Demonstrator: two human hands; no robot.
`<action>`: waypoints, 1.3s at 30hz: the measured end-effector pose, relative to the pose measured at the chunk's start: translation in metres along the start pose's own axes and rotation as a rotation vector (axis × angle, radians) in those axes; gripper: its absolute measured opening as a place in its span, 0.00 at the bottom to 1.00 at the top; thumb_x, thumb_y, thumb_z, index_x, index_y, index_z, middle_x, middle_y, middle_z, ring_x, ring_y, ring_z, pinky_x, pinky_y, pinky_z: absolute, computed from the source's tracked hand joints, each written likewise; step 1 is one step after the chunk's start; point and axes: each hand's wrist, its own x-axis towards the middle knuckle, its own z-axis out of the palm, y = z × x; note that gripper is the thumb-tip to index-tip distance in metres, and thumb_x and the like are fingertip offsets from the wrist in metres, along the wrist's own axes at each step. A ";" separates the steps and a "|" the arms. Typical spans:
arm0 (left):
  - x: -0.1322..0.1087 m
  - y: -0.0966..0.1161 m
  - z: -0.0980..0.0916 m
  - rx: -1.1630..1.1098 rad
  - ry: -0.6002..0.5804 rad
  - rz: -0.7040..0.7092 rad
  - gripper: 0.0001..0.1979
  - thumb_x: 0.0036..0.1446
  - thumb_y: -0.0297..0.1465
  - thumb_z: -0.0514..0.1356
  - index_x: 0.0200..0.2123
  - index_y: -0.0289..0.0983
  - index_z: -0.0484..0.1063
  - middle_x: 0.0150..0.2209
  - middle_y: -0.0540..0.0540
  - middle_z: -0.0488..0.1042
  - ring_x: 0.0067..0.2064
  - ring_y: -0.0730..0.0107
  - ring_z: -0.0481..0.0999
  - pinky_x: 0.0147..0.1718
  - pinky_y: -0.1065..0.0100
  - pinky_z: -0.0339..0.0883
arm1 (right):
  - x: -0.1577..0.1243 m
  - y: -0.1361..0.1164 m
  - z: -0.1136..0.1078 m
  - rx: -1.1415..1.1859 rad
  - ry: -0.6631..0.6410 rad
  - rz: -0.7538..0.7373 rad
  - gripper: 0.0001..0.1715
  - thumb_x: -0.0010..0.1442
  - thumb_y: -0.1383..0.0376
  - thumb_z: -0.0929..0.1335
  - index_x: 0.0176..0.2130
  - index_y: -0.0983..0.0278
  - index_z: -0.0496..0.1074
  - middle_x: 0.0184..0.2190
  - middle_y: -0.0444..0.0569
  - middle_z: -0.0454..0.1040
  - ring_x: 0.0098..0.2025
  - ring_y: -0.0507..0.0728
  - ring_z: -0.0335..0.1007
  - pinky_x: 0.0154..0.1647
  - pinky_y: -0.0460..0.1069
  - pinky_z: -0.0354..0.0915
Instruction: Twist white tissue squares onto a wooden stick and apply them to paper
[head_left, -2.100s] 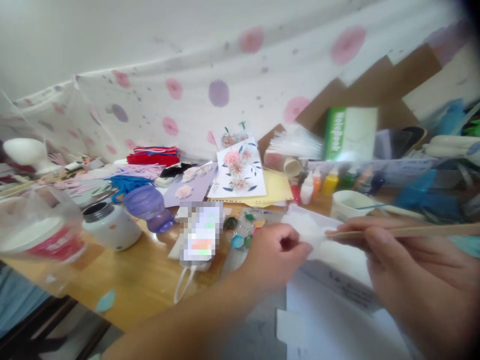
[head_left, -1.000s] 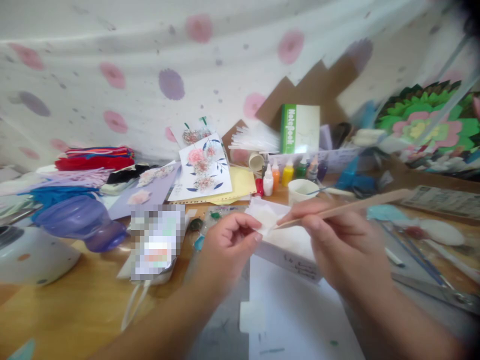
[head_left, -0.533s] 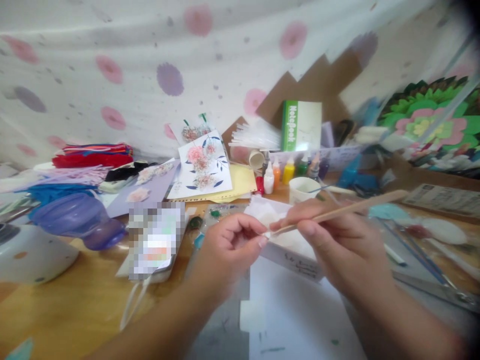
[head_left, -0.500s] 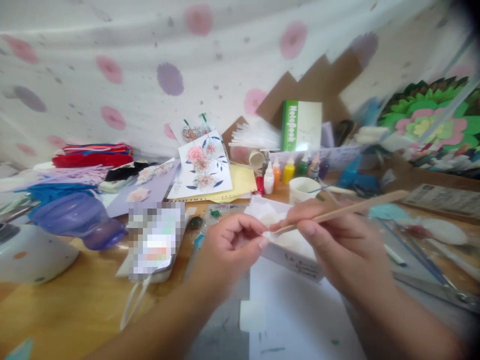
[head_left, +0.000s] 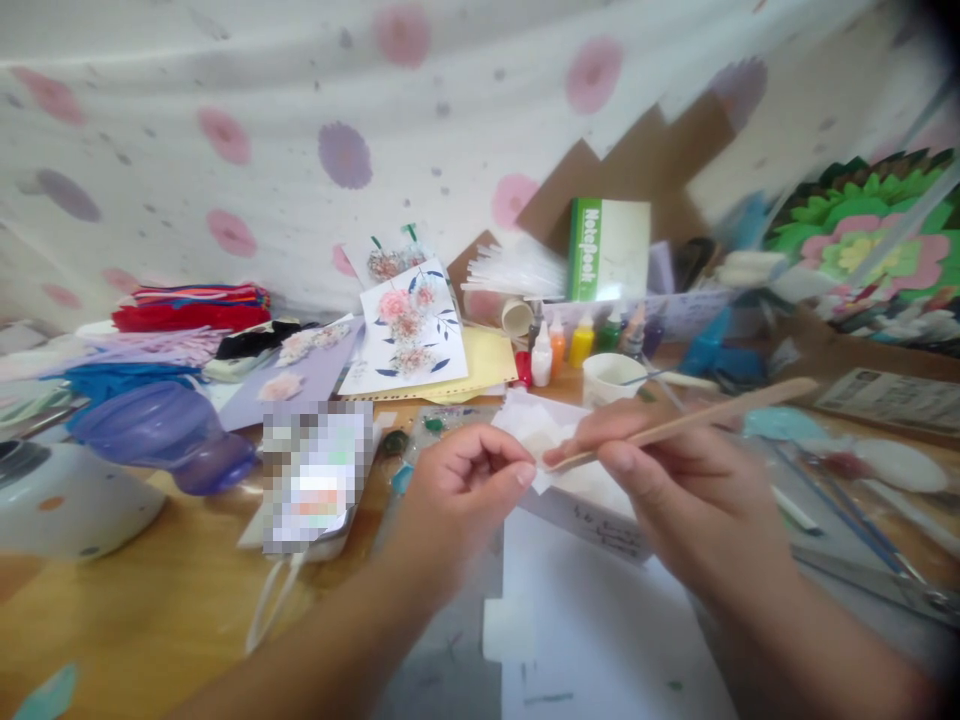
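My right hand [head_left: 675, 470] grips a flat wooden stick [head_left: 720, 412], which slants up to the right with its lower tip near my left fingertips. Thumb and index finger of my left hand [head_left: 472, 490] are pinched together; a small whitish bit seems to show at their tips, too small to name. Under both hands stands a white box [head_left: 607, 515] with handwriting on its front and pale, crumpled material [head_left: 536, 425] inside. Below the box lies a white sheet of paper [head_left: 592, 610] with a few green marks.
Paint bottles [head_left: 581, 342] and a white cup [head_left: 615, 378] stand behind the box. To the left are a phone [head_left: 319, 480] with a cable, a purple bowl [head_left: 157, 430] and a flower-printed card [head_left: 412, 330]. Brushes [head_left: 840, 510] and scissors [head_left: 885, 585] lie right. A notebook [head_left: 611, 250] leans behind.
The view has shifted slightly, so things sit a little further right. Both hands keep nearly the same pose, with the stick's tip still close to my left fingertips.
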 end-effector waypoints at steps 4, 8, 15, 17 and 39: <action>0.000 -0.001 -0.001 0.016 -0.003 -0.008 0.06 0.53 0.33 0.67 0.27 0.39 0.74 0.23 0.53 0.70 0.27 0.75 0.65 0.27 0.72 0.57 | 0.001 -0.002 0.001 -0.011 -0.008 -0.007 0.06 0.64 0.62 0.69 0.37 0.54 0.79 0.29 0.41 0.80 0.28 0.52 0.76 0.26 0.45 0.72; 0.001 0.000 -0.001 0.047 0.004 -0.012 0.06 0.53 0.33 0.66 0.27 0.38 0.74 0.22 0.54 0.68 0.26 0.75 0.63 0.26 0.72 0.55 | 0.001 -0.003 0.002 0.006 -0.006 -0.001 0.07 0.65 0.62 0.69 0.37 0.53 0.79 0.29 0.41 0.79 0.28 0.52 0.76 0.25 0.44 0.73; 0.000 0.002 0.000 0.086 0.015 -0.025 0.06 0.53 0.32 0.65 0.26 0.38 0.74 0.22 0.53 0.69 0.26 0.75 0.63 0.26 0.72 0.56 | 0.000 -0.002 0.003 0.067 -0.011 0.022 0.07 0.65 0.64 0.69 0.39 0.53 0.79 0.29 0.40 0.79 0.29 0.50 0.77 0.27 0.42 0.73; 0.000 0.002 0.000 0.075 0.013 -0.036 0.06 0.53 0.32 0.65 0.26 0.38 0.73 0.23 0.53 0.69 0.26 0.75 0.63 0.25 0.72 0.55 | -0.001 -0.001 0.003 0.110 -0.017 0.039 0.08 0.65 0.64 0.69 0.40 0.52 0.80 0.29 0.40 0.80 0.29 0.50 0.78 0.28 0.42 0.74; -0.002 0.003 0.001 0.234 0.039 0.049 0.04 0.53 0.30 0.64 0.27 0.39 0.74 0.25 0.52 0.73 0.27 0.73 0.68 0.27 0.71 0.59 | -0.004 0.003 0.005 0.185 -0.020 0.080 0.10 0.65 0.65 0.70 0.42 0.48 0.80 0.30 0.39 0.79 0.31 0.51 0.78 0.31 0.44 0.74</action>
